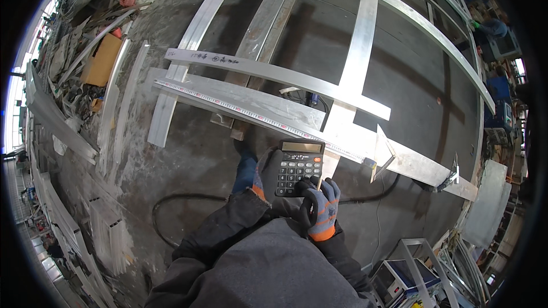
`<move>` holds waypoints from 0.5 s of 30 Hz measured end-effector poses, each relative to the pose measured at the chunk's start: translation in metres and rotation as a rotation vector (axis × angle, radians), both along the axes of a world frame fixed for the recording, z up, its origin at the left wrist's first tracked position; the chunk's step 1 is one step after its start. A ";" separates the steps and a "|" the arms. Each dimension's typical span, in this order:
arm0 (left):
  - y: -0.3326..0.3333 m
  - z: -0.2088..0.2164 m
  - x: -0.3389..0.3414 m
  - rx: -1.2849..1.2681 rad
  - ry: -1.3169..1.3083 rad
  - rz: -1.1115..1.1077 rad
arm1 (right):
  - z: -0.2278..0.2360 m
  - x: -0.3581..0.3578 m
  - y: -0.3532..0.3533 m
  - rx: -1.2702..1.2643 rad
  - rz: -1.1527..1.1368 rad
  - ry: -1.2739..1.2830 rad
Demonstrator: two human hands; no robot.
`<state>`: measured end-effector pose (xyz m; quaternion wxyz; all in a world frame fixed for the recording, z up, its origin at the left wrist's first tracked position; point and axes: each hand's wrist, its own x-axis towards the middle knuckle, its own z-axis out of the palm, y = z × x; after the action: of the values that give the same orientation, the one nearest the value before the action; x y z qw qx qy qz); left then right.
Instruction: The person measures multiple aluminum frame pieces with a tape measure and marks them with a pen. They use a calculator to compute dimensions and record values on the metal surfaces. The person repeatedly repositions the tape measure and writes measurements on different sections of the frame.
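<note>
A black calculator [299, 168] with a grey display is held up in front of me. My left hand [267, 166], in a dark glove with an orange cuff, grips its left side; most of those fingers are behind it. At its lower right corner is my right hand [324, 208], in a grey and orange glove. The fingers there are curled around a thin, light-coloured stick [319, 183], perhaps a pencil. Beyond the calculator, a pulled-out tape measure [251, 115] lies along a flat metal bar [245, 98]. A metal set square [383, 154] sits near the tape's right end.
A metal beam [274, 72] with handwritten marks crosses other long beams [361, 40] ahead. A clamp [451, 175] is at the bar's right end. A black hose [188, 197] loops over the floor. Scrap and a cardboard piece [103, 60] are piled left; a metal frame [419, 265] stands lower right.
</note>
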<state>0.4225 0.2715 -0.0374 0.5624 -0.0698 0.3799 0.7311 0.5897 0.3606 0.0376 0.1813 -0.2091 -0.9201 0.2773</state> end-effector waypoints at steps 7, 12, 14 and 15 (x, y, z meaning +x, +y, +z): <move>0.000 0.034 -0.006 0.055 -0.061 0.001 | -0.018 0.010 0.000 -0.498 -0.562 0.186; 0.008 0.036 -0.003 -0.137 0.172 0.070 | -0.029 0.007 -0.002 -0.856 -0.514 0.195; 0.009 0.030 -0.001 -0.157 0.233 0.087 | -0.029 0.007 -0.003 -0.880 -0.489 0.209; 0.009 0.027 -0.001 -0.204 0.239 0.080 | -0.029 0.007 -0.003 -0.871 -0.487 0.225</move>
<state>0.4218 0.2806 -0.0100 0.4735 -0.0540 0.5132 0.7138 0.5969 0.3578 0.0088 0.2348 -0.4422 -0.6185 0.6056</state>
